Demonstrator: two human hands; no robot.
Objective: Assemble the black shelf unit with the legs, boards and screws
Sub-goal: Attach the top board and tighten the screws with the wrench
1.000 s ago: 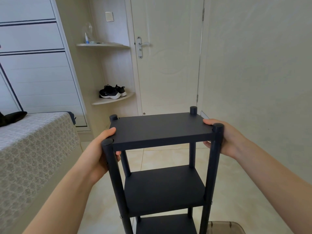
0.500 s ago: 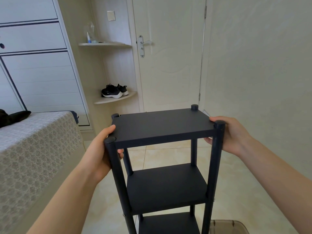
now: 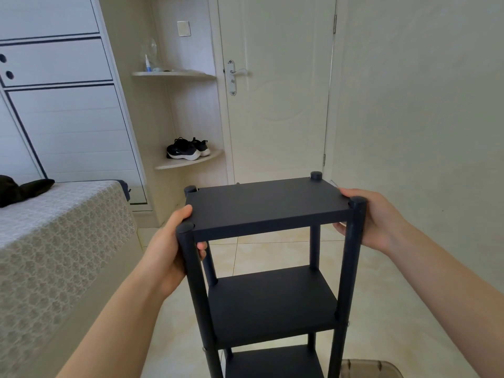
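Two hands hold the black shelf unit (image 3: 272, 304) upright at near centre: the left hand (image 3: 169, 249) grips the top board (image 3: 267, 203) at its left edge, thumb above, fingers curled beneath; the right hand (image 3: 373, 219) grips its right edge. Open tiled floor (image 3: 381, 296) lies around it, between the bed (image 3: 54, 241) at left, the wall (image 3: 422, 132) at right and the far door (image 3: 278, 105).

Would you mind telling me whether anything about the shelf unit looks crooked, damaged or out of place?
Nothing stands out. The shelf unit looks square: its boards sit parallel and its legs straight, with the left hand and right hand gripping its top ends.
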